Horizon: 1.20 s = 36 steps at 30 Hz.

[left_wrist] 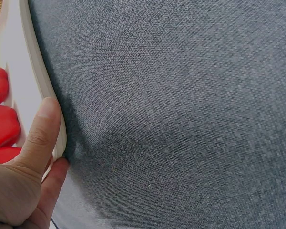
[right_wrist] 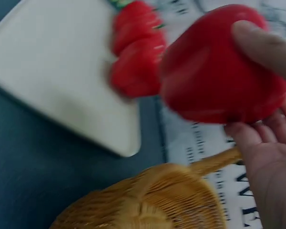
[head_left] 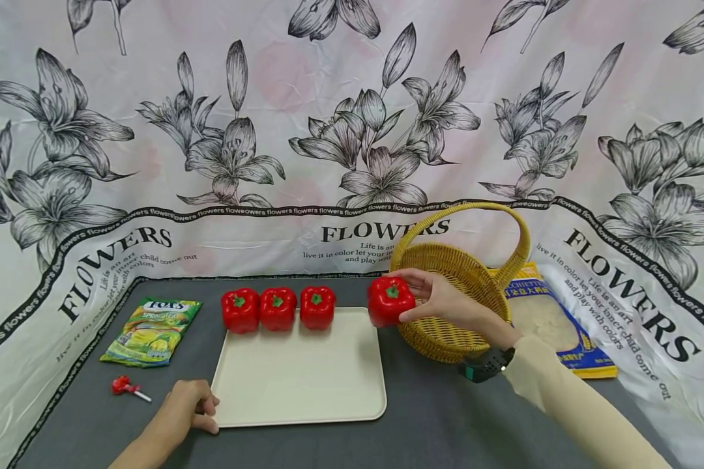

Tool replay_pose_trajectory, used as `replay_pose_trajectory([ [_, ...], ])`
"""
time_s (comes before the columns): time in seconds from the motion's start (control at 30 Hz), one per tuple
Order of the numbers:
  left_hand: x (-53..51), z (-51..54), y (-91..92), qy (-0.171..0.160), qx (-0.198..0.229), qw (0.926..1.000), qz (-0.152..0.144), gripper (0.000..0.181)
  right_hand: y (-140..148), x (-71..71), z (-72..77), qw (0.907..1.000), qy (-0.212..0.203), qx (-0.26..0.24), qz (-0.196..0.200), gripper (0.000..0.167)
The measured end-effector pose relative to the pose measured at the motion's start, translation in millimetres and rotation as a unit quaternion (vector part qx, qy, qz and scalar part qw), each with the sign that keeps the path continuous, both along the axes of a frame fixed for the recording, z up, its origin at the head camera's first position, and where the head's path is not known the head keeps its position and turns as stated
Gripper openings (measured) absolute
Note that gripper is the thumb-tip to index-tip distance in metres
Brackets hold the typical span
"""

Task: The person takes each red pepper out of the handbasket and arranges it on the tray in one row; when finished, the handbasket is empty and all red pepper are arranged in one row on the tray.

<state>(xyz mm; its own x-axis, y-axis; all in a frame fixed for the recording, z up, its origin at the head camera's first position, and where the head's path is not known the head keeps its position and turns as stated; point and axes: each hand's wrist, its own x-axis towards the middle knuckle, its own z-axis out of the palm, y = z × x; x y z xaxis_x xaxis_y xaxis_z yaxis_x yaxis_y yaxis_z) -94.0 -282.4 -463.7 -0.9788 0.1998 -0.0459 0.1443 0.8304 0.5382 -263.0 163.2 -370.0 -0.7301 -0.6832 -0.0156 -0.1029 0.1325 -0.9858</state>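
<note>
A red bell pepper (head_left: 390, 301) with a green stem is gripped in my right hand (head_left: 446, 303), between the tray's far right corner and the basket. In the right wrist view the thumb lies on one side of the pepper (right_wrist: 214, 67) and the other fingers on the opposite side. Three more red peppers (head_left: 278, 309) stand in a row along the far left edge of the cream tray (head_left: 299, 371). My left hand (head_left: 184, 407) pinches the near left corner of this tray. Its thumb (left_wrist: 44, 129) presses on the rim, with a finger below the corner.
To the right stands a yellow wicker basket (head_left: 440, 339) with a tall handle, beside a blue and yellow pasta bag (head_left: 540, 312). A green candy bag (head_left: 152, 332) and a red lollipop (head_left: 123, 384) lie on the left. A flower-printed cloth (head_left: 258, 247) hangs behind the grey table (head_left: 305, 449).
</note>
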Motion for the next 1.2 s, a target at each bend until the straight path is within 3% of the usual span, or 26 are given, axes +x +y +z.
replay_pose_trajectory([
  [0.2,0.0,0.9,-0.4,-0.003,-0.002,1.0000,0.004,0.032,-14,-8.3,-14.8,0.9995,-0.001,0.028,0.011,0.071],
  [0.43,-1.4,0.3,0.3,-0.015,0.002,0.9998,0.015,0.031,-30,-9.4,-28.7,0.9955,0.032,0.088,-0.014,0.066],
  [0.8,0.5,0.4,0.6,-0.003,0.004,1.0000,0.007,0.032,-61,-7.7,-42.4,0.9939,0.010,0.086,-0.069,0.065],
  [1.2,0.8,-1.2,-1.5,-0.005,0.011,0.9999,0.011,0.032,-77,-14.2,-50.1,0.9930,-0.030,0.076,-0.086,0.066],
])
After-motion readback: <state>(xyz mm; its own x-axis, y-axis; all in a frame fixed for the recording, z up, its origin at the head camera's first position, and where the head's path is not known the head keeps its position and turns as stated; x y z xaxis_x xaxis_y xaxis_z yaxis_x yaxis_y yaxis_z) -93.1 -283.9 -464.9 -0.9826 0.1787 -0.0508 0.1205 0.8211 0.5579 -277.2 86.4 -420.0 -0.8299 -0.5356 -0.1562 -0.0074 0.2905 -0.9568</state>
